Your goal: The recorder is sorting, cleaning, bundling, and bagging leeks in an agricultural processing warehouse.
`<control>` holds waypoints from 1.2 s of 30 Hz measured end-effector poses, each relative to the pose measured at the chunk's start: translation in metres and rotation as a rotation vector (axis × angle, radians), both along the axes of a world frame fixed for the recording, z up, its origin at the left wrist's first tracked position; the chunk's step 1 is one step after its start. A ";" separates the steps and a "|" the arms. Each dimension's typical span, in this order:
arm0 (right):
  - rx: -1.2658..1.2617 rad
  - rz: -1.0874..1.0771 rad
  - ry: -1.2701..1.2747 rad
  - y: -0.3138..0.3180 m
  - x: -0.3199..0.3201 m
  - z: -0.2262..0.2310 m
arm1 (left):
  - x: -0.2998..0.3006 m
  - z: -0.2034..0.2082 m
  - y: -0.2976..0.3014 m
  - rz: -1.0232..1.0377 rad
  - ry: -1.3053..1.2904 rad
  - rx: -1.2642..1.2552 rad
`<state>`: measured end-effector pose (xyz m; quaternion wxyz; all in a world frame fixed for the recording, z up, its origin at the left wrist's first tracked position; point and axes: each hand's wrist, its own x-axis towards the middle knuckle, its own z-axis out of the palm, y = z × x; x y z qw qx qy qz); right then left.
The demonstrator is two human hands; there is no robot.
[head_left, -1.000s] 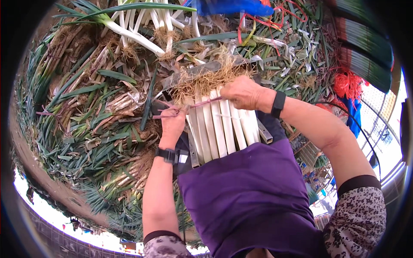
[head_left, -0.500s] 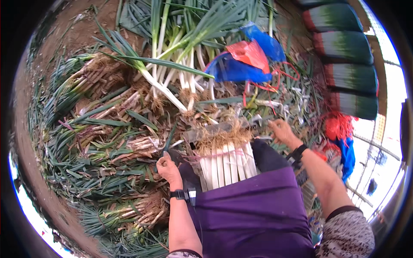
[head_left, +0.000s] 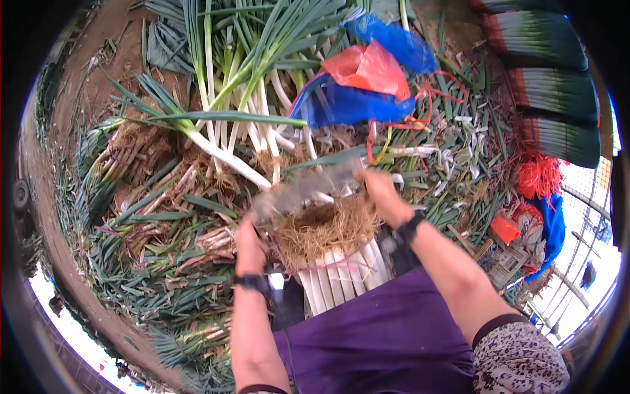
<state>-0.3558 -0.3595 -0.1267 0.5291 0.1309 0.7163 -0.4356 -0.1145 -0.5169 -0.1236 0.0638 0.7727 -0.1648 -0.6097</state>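
Observation:
A bundle of large green onions [head_left: 336, 279] lies at the edge of my purple apron, white stalks toward me, bound near the roots with a pinkish tie. Its brown roots [head_left: 321, 233] point away from me. Just beyond them is a grey flat board [head_left: 308, 189], smeared by motion. My right hand [head_left: 387, 200] grips the board's right end, fingers closed. At its left end is my left hand [head_left: 251, 246], fingers curled against the board and partly blurred.
Loose green onions [head_left: 230, 157] are heaped ahead, with more piles [head_left: 157, 249] to the left. Blue plastic [head_left: 354, 108] and red plastic [head_left: 371, 69] lie ahead among leaf scraps. Stacked, trimmed bundles [head_left: 551, 95] stand far right, above red twine [head_left: 538, 176].
Both hands have come inward from beside the bundle to the grey board's ends. The board now sits tilted and blurred beyond the roots. The whole view has shifted slightly.

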 end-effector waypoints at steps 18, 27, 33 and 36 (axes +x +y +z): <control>-0.205 0.785 1.027 -0.107 -0.067 -0.054 | 0.096 0.064 -0.184 0.289 0.450 -0.658; 0.317 1.361 1.728 -0.123 -0.178 -0.165 | 0.158 -0.061 -0.232 0.499 0.323 -0.417; 0.172 1.377 1.672 -0.106 -0.209 -0.150 | 0.186 -0.114 -0.242 0.611 0.361 -0.340; -0.072 1.065 1.671 -0.064 -0.199 -0.073 | 0.144 -0.093 -0.203 0.407 0.343 -0.361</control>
